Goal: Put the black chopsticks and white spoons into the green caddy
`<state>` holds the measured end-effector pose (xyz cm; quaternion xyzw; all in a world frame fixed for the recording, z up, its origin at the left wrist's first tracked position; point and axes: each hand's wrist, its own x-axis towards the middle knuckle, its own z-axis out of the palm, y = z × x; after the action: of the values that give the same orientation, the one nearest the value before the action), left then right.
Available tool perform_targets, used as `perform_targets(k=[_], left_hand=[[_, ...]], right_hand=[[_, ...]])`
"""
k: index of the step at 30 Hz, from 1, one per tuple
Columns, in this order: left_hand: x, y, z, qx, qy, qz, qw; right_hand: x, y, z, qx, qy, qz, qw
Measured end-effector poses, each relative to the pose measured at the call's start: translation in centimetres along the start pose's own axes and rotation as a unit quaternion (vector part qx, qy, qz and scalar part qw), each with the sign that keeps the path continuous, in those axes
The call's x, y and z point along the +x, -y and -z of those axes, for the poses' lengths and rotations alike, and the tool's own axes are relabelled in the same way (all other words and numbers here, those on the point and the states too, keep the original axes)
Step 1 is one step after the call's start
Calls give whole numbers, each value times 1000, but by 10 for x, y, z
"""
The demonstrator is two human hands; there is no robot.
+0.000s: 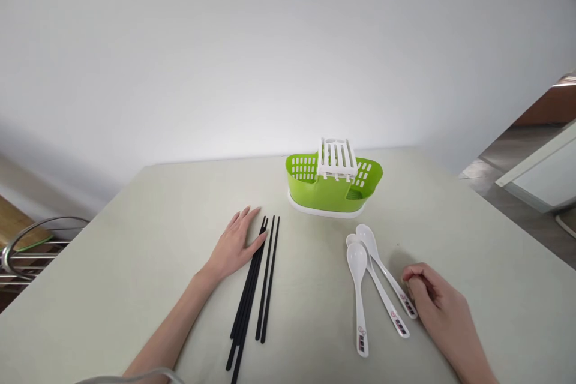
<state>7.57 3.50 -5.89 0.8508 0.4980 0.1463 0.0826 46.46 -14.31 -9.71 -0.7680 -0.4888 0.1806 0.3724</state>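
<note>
My left hand lies flat with its fingers spread, the thumb reaching over the upper part of a bunch of black chopsticks. Two more chopsticks lie just right of that bunch, apart from it. On the right, my right hand rests in a loose fist, with nothing visible in it. Beside its fingers are the handles of three white spoons, fanned out and partly overlapping, bowls pointing away from me. Dark marks decorate their handle ends.
Beyond the spoons stands a green utensil basket with a white slotted rack across its middle and a white base. The pale table meets a white wall behind. A metal rack stands off the left edge.
</note>
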Motion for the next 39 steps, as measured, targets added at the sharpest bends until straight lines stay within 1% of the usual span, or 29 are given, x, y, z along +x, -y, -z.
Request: perform_targets(k=[11,15,18,21,23,25,26,28,29,31,33,34,35,36,37,39], left_hand=[[1,5,-5,5,-3,-28,1000],[1,7,-7,7,-15,-44,999],[1,7,-8,8,-20,-45,999],[1,7,-10,13,-11,-38,999],[1,6,-11,16,-7,-35,999],[1,6,-11,18,-8,-31,999],[1,6,-12,18,-9,-30,999],[0,6,-12,14,-13,-31,999],[0,6,-12,12,-16,-32,999],[0,7,-13,7,-20,-34,999],[0,8,-13,5,-21,-34,999],[0,8,-13,4,-21,-34,999],[0,8,-13,4,-23,-36,999],[0,8,-13,3,-25,-39,999],[1,8,-14,1,-27,-42,999],[1,8,-14,-2,-32,-46,998]], right_hand=[[-1,1,1,7,10,5,1000],[-1,0,0,13,16,3,1000],[0,-1,1,19,12,-17,1000],[2,3,3,15,-13,-49,999],[1,11,6,6,-33,-55,998],[-1,25,8,5,-52,-38,998],[-3,35,9,11,-57,-19,998],[-9,59,6,28,-54,49,997],[-13,72,3,40,-21,97,994],[-22,100,-8,55,48,162,984],[-32,125,-24,68,158,225,959],[-37,136,-33,75,203,249,944],[-42,144,-42,75,234,262,933],[-46,150,-51,64,257,276,924],[-50,154,-59,48,270,296,915],[-55,159,-74,15,285,313,906]])
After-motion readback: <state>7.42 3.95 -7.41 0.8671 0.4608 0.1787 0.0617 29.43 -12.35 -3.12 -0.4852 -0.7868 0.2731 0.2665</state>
